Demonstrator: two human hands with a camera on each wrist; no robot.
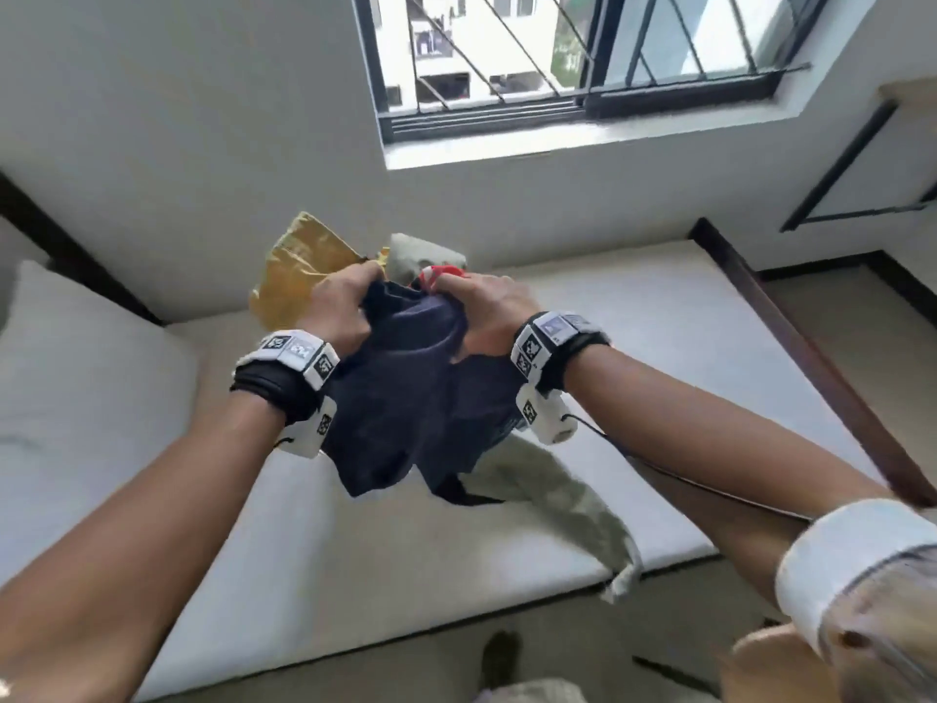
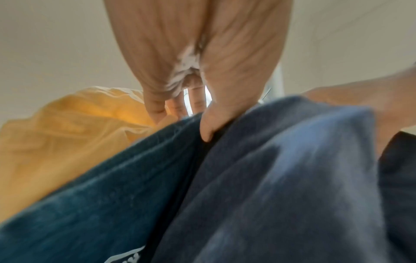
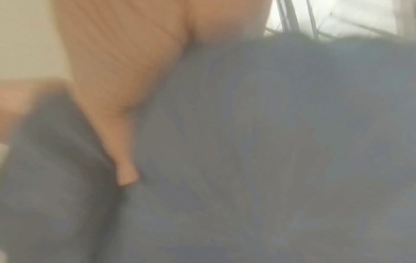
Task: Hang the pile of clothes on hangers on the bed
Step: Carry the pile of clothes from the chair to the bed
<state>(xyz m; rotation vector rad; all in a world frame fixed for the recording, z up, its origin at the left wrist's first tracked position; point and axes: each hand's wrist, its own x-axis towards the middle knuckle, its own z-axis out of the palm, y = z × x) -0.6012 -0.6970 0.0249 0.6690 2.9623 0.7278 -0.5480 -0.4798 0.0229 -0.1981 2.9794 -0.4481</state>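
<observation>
Both hands are up over the bed (image 1: pixel 659 347) and both are full of the same navy garment (image 1: pixel 405 398): the left hand (image 1: pixel 339 307) has its fingers curled into one side of the bunched top edge, the right hand (image 1: pixel 487 312) clamps the other side, and the cloth hangs between the wrists, its lower end clear of the mattress. From the left wrist view, the thumb (image 2: pixel 216 113) presses down into a fold of the navy garment (image 2: pixel 270 178), a bit of white print showing at the bottom edge. The right wrist view is badly blurred, just the right hand (image 3: pixel 117 71) against grey-blue cloth. Behind the hands sits the pile of clothes (image 1: pixel 426 253) against the wall: a yellow garment (image 1: pixel 299 276) propped up on the left, something pale green, a flash of red and white just past the right fingers. An olive garment (image 1: pixel 557 499) trails from under the navy one and droops over the near edge of the mattress. A pillow (image 1: pixel 76 388) fills the left end; bare sheet runs to the right as far as the dark wooden bed frame (image 1: pixel 811 362). Barred window (image 1: pixel 557 58) above.
</observation>
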